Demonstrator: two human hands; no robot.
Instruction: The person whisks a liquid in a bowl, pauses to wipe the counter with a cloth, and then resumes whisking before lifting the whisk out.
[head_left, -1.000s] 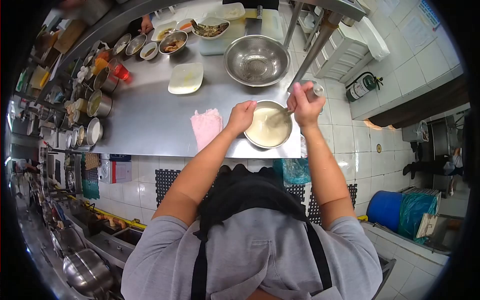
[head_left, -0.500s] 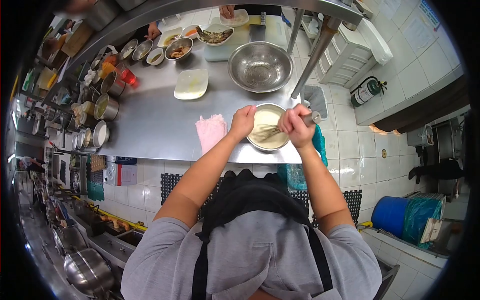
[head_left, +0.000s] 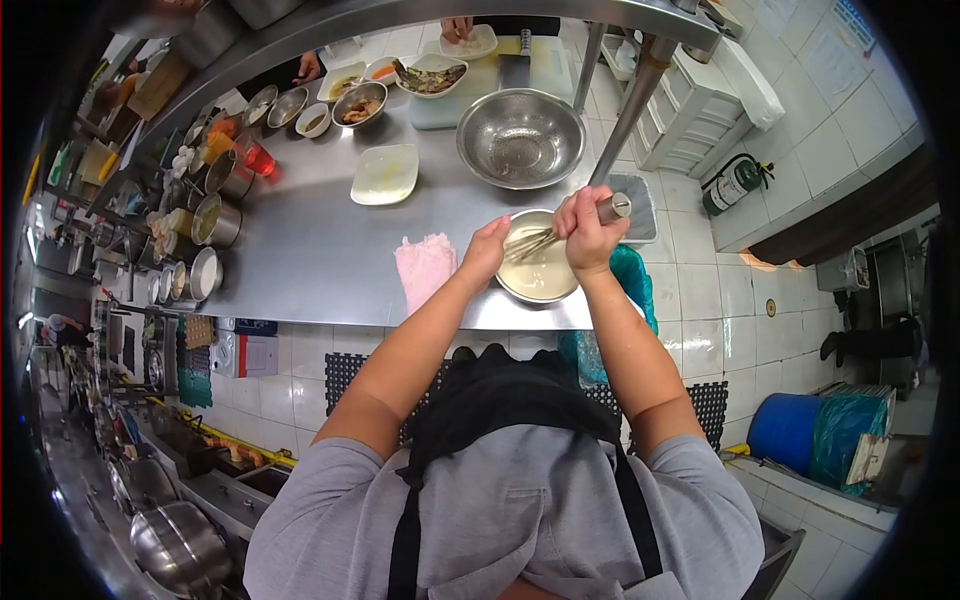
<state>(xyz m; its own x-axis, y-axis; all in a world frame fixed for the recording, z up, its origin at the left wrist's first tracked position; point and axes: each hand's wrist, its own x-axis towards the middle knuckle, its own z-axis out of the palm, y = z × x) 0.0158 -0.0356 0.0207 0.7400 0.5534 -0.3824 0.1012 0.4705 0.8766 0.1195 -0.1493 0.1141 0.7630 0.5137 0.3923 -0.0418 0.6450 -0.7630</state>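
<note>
A metal bowl (head_left: 541,299) of creamy, pale batter (head_left: 545,277) stands at the near edge of the steel table (head_left: 300,260). My left hand (head_left: 484,254) is closed on the bowl's left rim, thumb uppermost. Over the right side of the bowl, my right hand (head_left: 589,230) wraps round the thick metal handle of a whisk (head_left: 533,243). The whisk slants down to the left, its wires in the far part of the batter. A crumpled pink cloth (head_left: 426,268) lies just left of my left hand.
A large perforated metal bowl (head_left: 521,140) stands beyond the batter, beside a shelf post (head_left: 630,110). Left of it sits a smeared white dish (head_left: 385,175). Bowls of food, including a fish dish (head_left: 431,76), line the far side, where another person's hand (head_left: 457,28) shows. Pots (head_left: 215,220) stand left.
My right hand has shifted slightly away from me, and the whisk wires have moved from the middle of the batter toward the far side. My left hand stays on the rim.
</note>
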